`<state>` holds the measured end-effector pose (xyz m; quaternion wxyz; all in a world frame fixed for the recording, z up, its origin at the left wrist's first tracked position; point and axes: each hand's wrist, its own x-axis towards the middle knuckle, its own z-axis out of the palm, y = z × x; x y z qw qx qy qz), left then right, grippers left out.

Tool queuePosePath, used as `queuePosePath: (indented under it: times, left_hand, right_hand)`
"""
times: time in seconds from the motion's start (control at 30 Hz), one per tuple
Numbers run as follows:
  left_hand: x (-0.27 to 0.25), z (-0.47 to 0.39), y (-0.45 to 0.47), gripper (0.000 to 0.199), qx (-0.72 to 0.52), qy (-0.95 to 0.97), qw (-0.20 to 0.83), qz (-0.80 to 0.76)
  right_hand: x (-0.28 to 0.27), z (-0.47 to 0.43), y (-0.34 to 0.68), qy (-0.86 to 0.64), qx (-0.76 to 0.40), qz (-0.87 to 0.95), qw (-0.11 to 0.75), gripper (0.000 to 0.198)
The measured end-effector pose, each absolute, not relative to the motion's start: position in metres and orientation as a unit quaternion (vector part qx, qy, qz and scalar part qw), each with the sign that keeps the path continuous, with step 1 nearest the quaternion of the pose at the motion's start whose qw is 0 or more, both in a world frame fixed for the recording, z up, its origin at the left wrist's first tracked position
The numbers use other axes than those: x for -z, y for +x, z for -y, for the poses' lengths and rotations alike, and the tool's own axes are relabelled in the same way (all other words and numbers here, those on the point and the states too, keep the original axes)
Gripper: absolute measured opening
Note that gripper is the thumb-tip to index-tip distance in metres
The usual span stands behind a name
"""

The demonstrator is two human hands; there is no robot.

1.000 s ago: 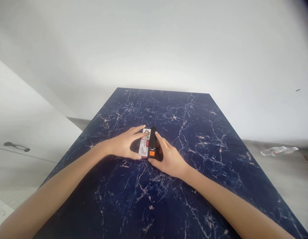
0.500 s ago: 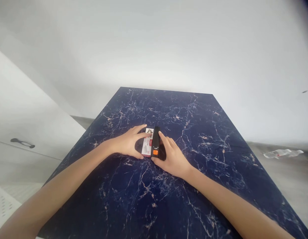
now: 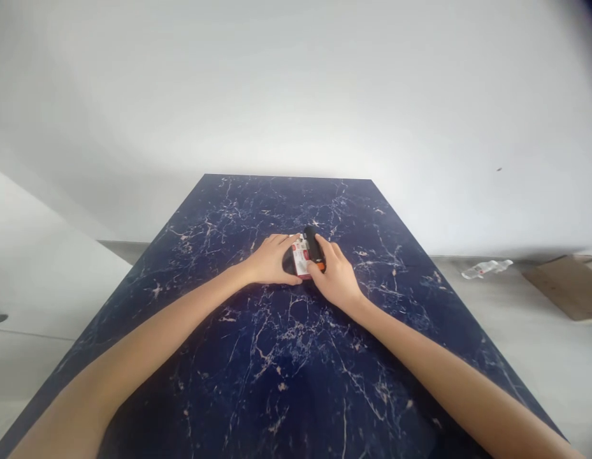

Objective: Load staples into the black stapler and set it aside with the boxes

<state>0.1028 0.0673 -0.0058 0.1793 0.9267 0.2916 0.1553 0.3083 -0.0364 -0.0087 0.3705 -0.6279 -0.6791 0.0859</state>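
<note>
A small red-and-white printed box (image 3: 301, 256) is at the middle of the dark blue marbled table (image 3: 281, 357). Against its right side is a black oblong device (image 3: 313, 245) with an orange part (image 3: 321, 266) at its near end; its exact kind is not clear. My left hand (image 3: 271, 260) curves around the box from the left, thumb at the near end and fingers at the far end. From the right, my right hand (image 3: 338, 274) closes on the black device, its thumb reaching across to the box's near right edge. Both things now lean slightly to the left at their far ends.
A pale wall (image 3: 286, 89) rises behind the table's far edge. On the floor to the right lie a crumpled clear plastic piece (image 3: 487, 268) and a brown cardboard piece (image 3: 566, 287). A white cabinet (image 3: 32, 268) with a dark handle stands at the left.
Both hands have closed in around the box and black device, which have turned from nearly straight to slanting. The camera view has swung right, bringing the cardboard into sight.
</note>
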Motion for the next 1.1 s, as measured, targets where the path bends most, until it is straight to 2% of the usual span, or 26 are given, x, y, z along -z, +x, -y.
queuePosePath:
  times: [0.13, 0.33, 0.53, 0.63, 0.77, 0.83, 0.93, 0.97, 1.03, 1.1]
  left_hand:
    - [0.008, -0.081, 0.188, 0.117, -0.155, 0.939, 0.174, -0.251]
    - [0.010, -0.064, 0.323, 0.125, -0.126, 0.955, 0.177, -0.200]
    - [0.013, -0.044, 0.381, 0.132, -0.114, 0.954, 0.195, -0.199]
    - [0.013, -0.037, 0.366, 0.124, -0.127, 0.943, 0.226, -0.211]
    - [0.007, -0.017, 0.302, 0.083, -0.223, 0.937, 0.197, -0.180]
    - [0.002, -0.006, 0.259, 0.064, -0.266, 0.937, 0.165, -0.154]
    - [-0.001, 0.001, 0.189, 0.035, -0.278, 0.933, 0.124, -0.192]
    - [0.000, 0.001, 0.167, 0.036, -0.274, 0.931, 0.101, -0.219]
    - [0.002, -0.003, 0.129, 0.051, -0.257, 0.930, 0.077, -0.251]
    - [0.006, -0.007, 0.102, 0.050, -0.229, 0.934, 0.073, -0.265]
  right_hand:
    - [0.010, 0.042, 0.373, -0.682, -0.056, 0.626, 0.375, 0.064]
    - [0.011, 0.073, 0.485, -0.768, -0.005, 0.546, 0.336, 0.067]
    - [0.016, 0.091, 0.527, -0.806, -0.010, 0.477, 0.351, 0.068]
    - [0.013, 0.094, 0.514, -0.793, 0.066, 0.474, 0.376, 0.069]
    - [0.006, 0.097, 0.474, -0.712, 0.182, 0.543, 0.407, 0.054]
    - [0.004, 0.095, 0.446, -0.661, 0.165, 0.611, 0.403, 0.052]
    - [0.004, 0.085, 0.396, -0.578, 0.086, 0.708, 0.397, 0.056]
    - [0.004, 0.080, 0.377, -0.553, 0.058, 0.729, 0.399, 0.058]
    - [0.003, 0.068, 0.342, -0.511, 0.009, 0.762, 0.398, 0.063]
    - [0.003, 0.056, 0.313, -0.454, -0.038, 0.814, 0.360, 0.063]
